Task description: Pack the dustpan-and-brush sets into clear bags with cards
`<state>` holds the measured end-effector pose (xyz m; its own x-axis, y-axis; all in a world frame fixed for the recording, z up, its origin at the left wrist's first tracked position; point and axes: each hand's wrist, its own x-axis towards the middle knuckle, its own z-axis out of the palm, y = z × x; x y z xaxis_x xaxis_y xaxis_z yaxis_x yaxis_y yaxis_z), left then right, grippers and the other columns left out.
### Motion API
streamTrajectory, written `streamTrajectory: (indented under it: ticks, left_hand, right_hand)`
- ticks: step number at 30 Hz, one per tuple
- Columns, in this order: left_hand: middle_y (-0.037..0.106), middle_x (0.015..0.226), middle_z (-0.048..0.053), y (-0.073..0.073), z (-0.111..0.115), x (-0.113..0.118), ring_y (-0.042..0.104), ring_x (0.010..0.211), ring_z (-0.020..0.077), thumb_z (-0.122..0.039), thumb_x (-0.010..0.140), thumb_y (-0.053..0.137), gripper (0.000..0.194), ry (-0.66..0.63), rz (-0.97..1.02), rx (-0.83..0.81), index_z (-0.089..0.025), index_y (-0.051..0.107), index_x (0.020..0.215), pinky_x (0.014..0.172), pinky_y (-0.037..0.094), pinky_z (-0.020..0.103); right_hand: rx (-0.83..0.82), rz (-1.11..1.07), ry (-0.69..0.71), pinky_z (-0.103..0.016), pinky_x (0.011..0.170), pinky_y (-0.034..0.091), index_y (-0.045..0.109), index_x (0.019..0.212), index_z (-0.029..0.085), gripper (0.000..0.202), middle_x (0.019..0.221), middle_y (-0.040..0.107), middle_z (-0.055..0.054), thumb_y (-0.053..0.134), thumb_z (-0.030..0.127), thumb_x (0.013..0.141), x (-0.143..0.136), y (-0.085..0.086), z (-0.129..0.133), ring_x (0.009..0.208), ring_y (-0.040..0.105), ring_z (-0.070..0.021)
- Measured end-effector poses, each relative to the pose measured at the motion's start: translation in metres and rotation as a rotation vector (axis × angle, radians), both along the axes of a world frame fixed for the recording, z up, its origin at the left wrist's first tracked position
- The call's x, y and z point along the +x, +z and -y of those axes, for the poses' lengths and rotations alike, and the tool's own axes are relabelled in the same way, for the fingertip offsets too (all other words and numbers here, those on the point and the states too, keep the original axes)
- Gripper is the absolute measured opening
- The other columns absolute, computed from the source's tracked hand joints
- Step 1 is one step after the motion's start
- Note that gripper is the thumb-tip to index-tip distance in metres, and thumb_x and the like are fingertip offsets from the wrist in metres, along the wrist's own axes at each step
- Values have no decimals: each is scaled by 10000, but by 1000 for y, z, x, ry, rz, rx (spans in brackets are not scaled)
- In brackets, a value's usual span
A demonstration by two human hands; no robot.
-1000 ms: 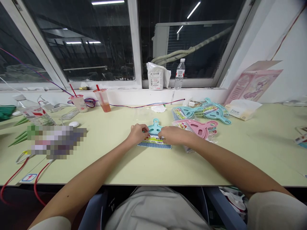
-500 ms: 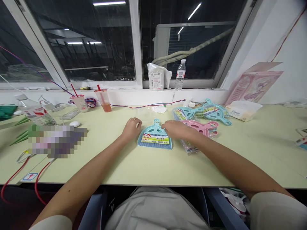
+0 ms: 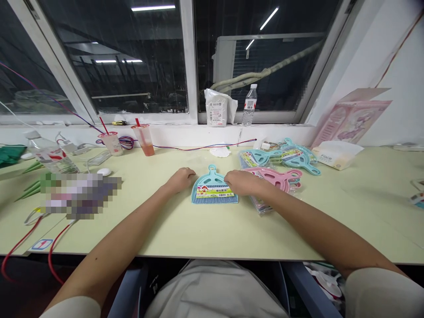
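A light-blue dustpan and brush set [image 3: 214, 195] with a printed label lies flat on the table, handle pointing at the window. Beside its upper left edge is my left hand [image 3: 181, 179], fingers curled; what they hold, if anything, is hidden. My right hand [image 3: 241, 182] has its curled fingertips at the set's right edge, seemingly pinching it. Just right of that hand, partly under my forearm, lie pink sets [image 3: 276, 176] in clear wrapping. More blue sets [image 3: 294, 155] are piled behind them.
The pale table [image 3: 185, 229] carries two drink cups [image 3: 145, 139], a large bottle [image 3: 49, 152] and cables at the left. A tissue pack [image 3: 337, 154] and pink box [image 3: 356, 119] stand at the right. A water bottle [image 3: 249, 106] is on the sill.
The blue set has turned slightly, its handle shifting a little left. My left hand has turned slightly and lowered its knuckles; my right hand stays at the right edge.
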<state>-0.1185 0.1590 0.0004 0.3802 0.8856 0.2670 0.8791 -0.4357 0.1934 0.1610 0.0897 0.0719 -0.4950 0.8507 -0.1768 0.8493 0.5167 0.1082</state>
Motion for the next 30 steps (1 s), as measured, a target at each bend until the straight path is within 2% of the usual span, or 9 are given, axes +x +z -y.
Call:
streamTrajectory:
  ticks: [4,8,11,14,16,19,23,26,30]
  left_hand:
    - [747,1131,72,4,2,4,667,1059,213,-100,892,379,425,-37,168,58,-180,749,1085,954,518,321]
    - [716,1206,105,2,-11,-13,626,1166,249,-68,843,414,438,-5,61,203,-165,742,1116,1038,481,376]
    - [682,1297,116,-1,-20,-29,622,1190,268,-108,826,477,462,55,-61,124,-170,708,1221,1041,477,382]
    - [702,1247,108,-2,-21,-36,649,1117,273,-211,876,494,406,130,-111,40,-205,714,1217,919,521,357]
    - [722,1180,102,0,-19,-33,652,1079,283,-259,907,480,357,160,-148,34,-229,744,1146,846,523,353]
    - [732,1110,98,4,-16,-25,662,995,270,-256,927,453,337,170,-191,20,-234,767,1047,789,512,348]
    - [725,1063,126,4,-18,-22,634,1035,292,-232,918,470,322,147,-238,99,-198,766,1041,880,504,388]
    - [699,1167,144,1,-20,-25,591,1159,312,-261,897,538,317,111,-199,167,-177,736,1129,1017,458,413]
    - [654,1288,139,-2,-19,-28,633,1127,265,-202,921,470,469,136,-28,58,-190,576,1378,939,497,361]
  right_hand:
    - [35,-48,4,-306,737,446,699,974,129,292,1058,682,-171,421,211,1013,-1,-3,-2,932,667,-255]
    - [133,-180,67,-340,918,452,678,1124,127,358,1185,649,-182,390,329,1054,-8,-3,10,1131,624,-275]
    - [123,-228,166,-351,962,450,649,1229,141,349,1217,637,-168,476,370,1030,-15,-3,25,1176,600,-278]
    - [104,-220,224,-344,977,446,639,1267,162,327,1220,634,-156,549,327,1000,-18,-3,30,1182,592,-269]
    - [115,-199,186,-329,972,444,640,1274,167,312,1221,636,-155,564,262,986,-15,-3,25,1176,595,-260]
    - [130,-169,31,-304,926,450,650,1259,153,310,1212,651,-165,547,177,967,-7,-3,7,1149,610,-253]
    - [90,-134,-183,-305,787,465,701,1120,124,270,1121,689,-180,480,152,968,2,-10,-16,999,667,-254]
    - [91,-122,-236,-304,708,458,713,1044,117,259,1069,697,-185,471,175,972,1,-18,-22,932,688,-263]
    - [93,-117,-260,-287,679,453,710,1066,107,242,1076,693,-203,519,116,917,-2,-23,-21,951,703,-273]
